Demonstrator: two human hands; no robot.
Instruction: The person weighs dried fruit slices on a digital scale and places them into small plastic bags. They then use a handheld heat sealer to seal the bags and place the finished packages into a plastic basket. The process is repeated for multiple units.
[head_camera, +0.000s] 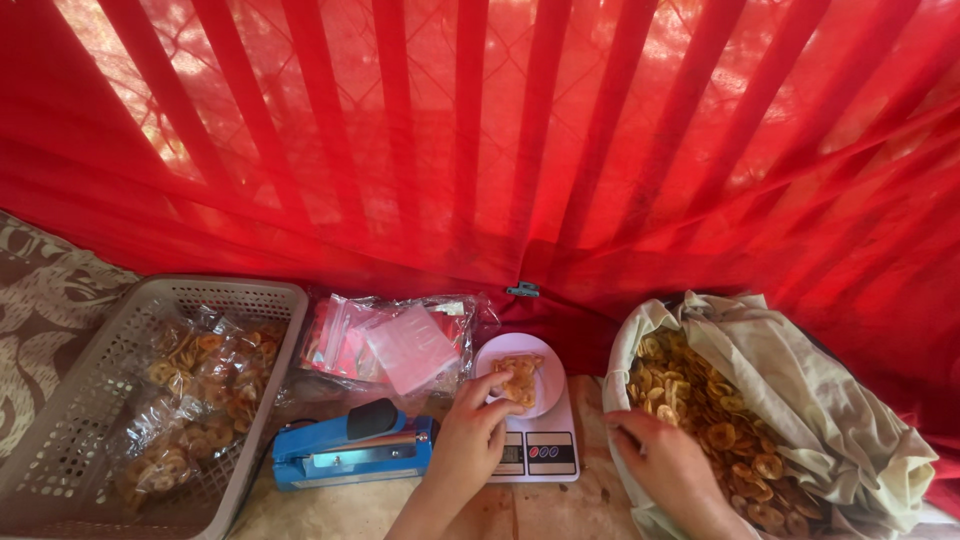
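Right hand (668, 462): nearest the camera, fingers curled down into the chips (715, 420) inside the cloth sack (830, 400); whether it grasps any, I cannot tell.
Left hand (470, 440): fingertips pinch a clear bag of chips (518, 377) lying on the scale.
Scale (535, 450): white, between sack and blue heat sealer (350, 450).
Basket (60, 440): grey, far left, holding filled packets (195, 395).
Empty bags (395, 340): stacked behind the sealer.

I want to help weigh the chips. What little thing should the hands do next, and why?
Probably lift the right hand from the sack of chips and drop a few more into the small bag on the scale. The left hand steadies that bag, which looks only partly filled.
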